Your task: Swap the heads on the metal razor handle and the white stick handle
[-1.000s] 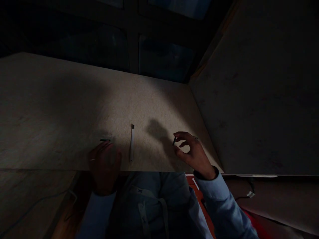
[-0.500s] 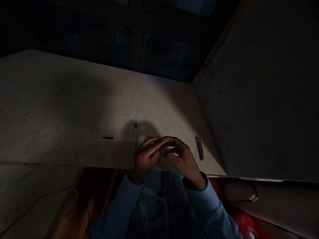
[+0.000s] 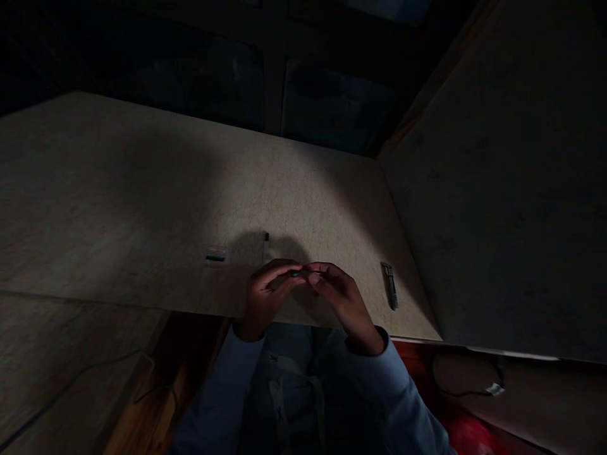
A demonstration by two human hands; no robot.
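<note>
My left hand [image 3: 270, 291] and my right hand [image 3: 340, 296] meet over the table's front edge, fingers curled and fingertips pinched close together. Between them is a small, thin item with a green part [image 3: 296, 274]; its kind is too dark and too covered to make out. Both hands appear to grip it, one from each side. Just beyond my left hand lies a slim pale stick with a dark tip [image 3: 266, 237], its near part hidden by the hand. Farther left rests a small clear case with a dark strip [image 3: 215, 258].
A dark pen-like object with a clip [image 3: 391, 287] lies right of my hands, near the table's right side. The pale table [image 3: 303, 189] is dimly lit, with a wall panel [image 3: 497, 221] on its right. A cable [image 3: 95, 366] runs at the lower left.
My left hand has turned and its fingers have drawn back a little, so the green part now shows between the hands. The whole view has shifted slightly.
</note>
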